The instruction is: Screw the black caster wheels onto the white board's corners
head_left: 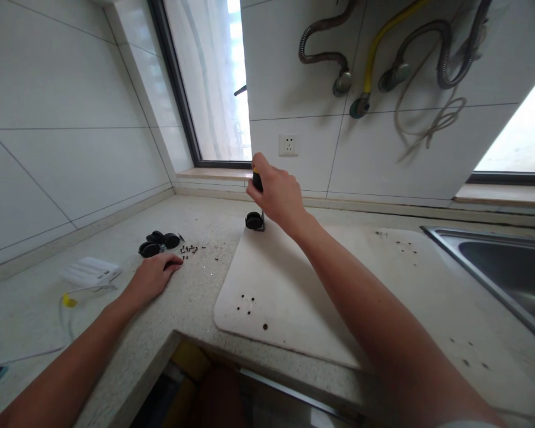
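My right hand (279, 189) is wrapped round the black-and-yellow handle of a screwdriver (257, 180). The screwdriver stands upright, its shaft coming down beside a black caster wheel (254, 221) at the far left corner of a white board (294, 291). My left hand (155, 274) rests on the countertop with its fingers curled together; whatever the fingertips hold, if anything, is too small to see. Just beyond those fingers lie several small dark screws (189, 249). Several more black casters (154, 245) are grouped behind the left hand.
Groups of small holes (245, 303) mark the board's other corners. A steel sink (508, 279) is set in at the right. On the left lie a clear plastic packet (91, 270) and a pale cable (66, 321). Hoses (374, 47) and a socket (288, 145) are on the wall.
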The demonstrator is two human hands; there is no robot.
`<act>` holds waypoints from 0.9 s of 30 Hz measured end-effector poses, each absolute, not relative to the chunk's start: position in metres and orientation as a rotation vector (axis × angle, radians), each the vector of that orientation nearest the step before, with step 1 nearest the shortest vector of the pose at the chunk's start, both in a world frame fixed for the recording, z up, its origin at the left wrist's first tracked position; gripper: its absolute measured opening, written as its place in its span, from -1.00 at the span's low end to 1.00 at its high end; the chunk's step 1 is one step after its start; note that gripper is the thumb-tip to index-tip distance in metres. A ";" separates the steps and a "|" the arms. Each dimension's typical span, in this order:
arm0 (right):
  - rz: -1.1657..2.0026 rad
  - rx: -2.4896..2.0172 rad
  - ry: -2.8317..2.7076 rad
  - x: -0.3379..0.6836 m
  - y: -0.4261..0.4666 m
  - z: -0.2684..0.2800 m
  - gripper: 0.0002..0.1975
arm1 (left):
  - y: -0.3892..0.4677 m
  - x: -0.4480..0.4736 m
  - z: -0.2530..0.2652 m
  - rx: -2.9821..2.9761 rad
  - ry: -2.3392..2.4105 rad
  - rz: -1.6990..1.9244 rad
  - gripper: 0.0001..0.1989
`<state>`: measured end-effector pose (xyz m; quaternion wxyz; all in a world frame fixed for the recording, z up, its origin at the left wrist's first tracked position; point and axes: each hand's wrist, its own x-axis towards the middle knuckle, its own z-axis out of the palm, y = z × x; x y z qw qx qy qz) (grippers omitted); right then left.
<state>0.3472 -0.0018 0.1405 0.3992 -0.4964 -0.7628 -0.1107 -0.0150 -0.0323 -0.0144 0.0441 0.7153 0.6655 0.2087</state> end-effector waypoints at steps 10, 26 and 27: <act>-0.261 -1.245 -1.941 0.348 -0.002 0.141 -0.71 | -0.038 0.014 -0.005 2.219 1.954 0.820 -0.68; -0.257 -1.299 -1.883 0.363 0.012 0.142 -0.69 | 0.025 0.212 0.026 1.761 1.221 1.691 -0.72; -0.259 -1.300 -1.886 0.363 0.013 0.143 -0.69 | 0.025 0.212 0.026 1.771 1.211 1.673 -0.72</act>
